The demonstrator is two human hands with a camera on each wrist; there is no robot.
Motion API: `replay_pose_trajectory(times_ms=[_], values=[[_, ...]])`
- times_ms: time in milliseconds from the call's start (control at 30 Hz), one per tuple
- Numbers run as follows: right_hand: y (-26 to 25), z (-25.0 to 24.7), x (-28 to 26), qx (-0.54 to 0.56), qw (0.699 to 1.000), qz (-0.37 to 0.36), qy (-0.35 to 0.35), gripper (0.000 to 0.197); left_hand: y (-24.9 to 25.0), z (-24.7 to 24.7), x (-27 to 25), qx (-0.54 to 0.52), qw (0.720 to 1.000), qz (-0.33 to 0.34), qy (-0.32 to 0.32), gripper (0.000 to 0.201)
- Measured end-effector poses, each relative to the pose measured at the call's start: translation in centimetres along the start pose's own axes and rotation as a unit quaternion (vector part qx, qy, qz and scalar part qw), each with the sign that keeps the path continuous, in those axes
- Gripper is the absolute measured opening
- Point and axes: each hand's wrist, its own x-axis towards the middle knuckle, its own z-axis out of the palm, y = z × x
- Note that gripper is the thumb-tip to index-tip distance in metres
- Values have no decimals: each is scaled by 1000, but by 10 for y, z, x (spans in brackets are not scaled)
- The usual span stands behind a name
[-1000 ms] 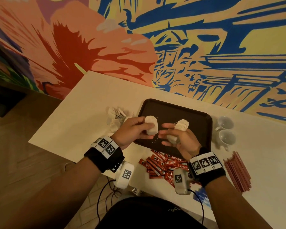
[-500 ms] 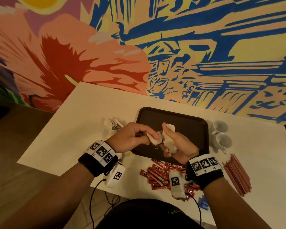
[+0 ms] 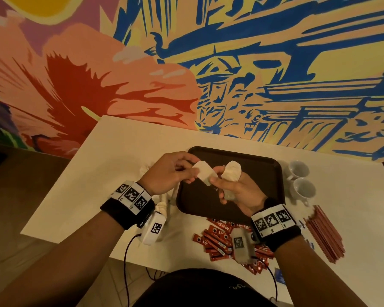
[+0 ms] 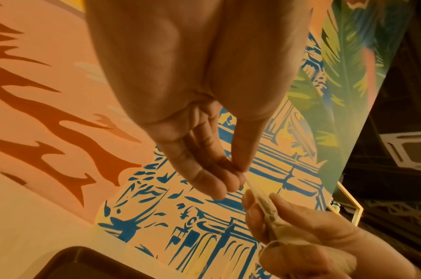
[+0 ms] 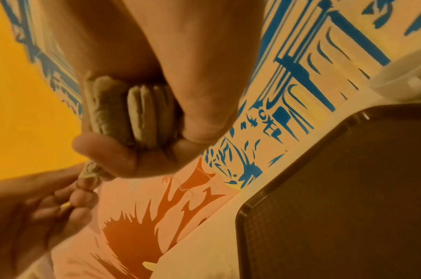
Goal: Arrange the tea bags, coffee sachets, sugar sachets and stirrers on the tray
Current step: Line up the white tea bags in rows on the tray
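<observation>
Both hands hover over the left part of the dark brown tray (image 3: 262, 173). My left hand (image 3: 175, 171) pinches the top of a white tea bag (image 3: 203, 173) between thumb and fingertips. The right hand (image 3: 233, 187) grips a bunch of tea bags (image 3: 232, 171), seen edge-on in the right wrist view as a packed stack of tea bags (image 5: 142, 113), and its thumb and forefinger also pinch the lower end of that single bag. In the left wrist view the single tea bag (image 4: 264, 203) runs between the two hands. Nothing lies on the tray.
More tea bags (image 3: 162, 207) lie left of the tray under my left wrist. Red coffee sachets (image 3: 220, 240) are heaped at the table's front edge. Red stirrers (image 3: 326, 233) lie at the right, two white cups (image 3: 302, 180) beside the tray. A painted wall runs behind the table.
The hands were pressed together half a second ago; now they have drawn slightly apart with one tea bag stretched between them. The view has shifted closer.
</observation>
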Motion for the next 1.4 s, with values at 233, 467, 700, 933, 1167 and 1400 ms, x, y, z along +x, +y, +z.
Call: replay_pose_trajectory(times_ms=[233, 467, 700, 933, 1167, 1400], values=[[-1, -1, 13, -123, 992, 6, 35, 19, 3, -1, 22, 124, 992, 34, 2, 13], [-6, -11, 27, -196, 979, 6, 48, 23, 14, -1, 44, 194, 979, 56, -25, 12], [-11, -32, 44, -154, 981, 105, 57, 24, 15, -14, 89, 253, 966, 53, 21, 8], [-8, -53, 55, -88, 976, 180, 81, 26, -25, -34, 163, 367, 928, -21, 54, 17], [-2, -59, 62, -60, 980, 153, 112, 22, -74, -35, 220, 440, 892, -95, 37, 11], [9, -60, 70, -39, 981, 123, 147, 22, -108, -25, 258, 460, 872, -157, -46, 11]])
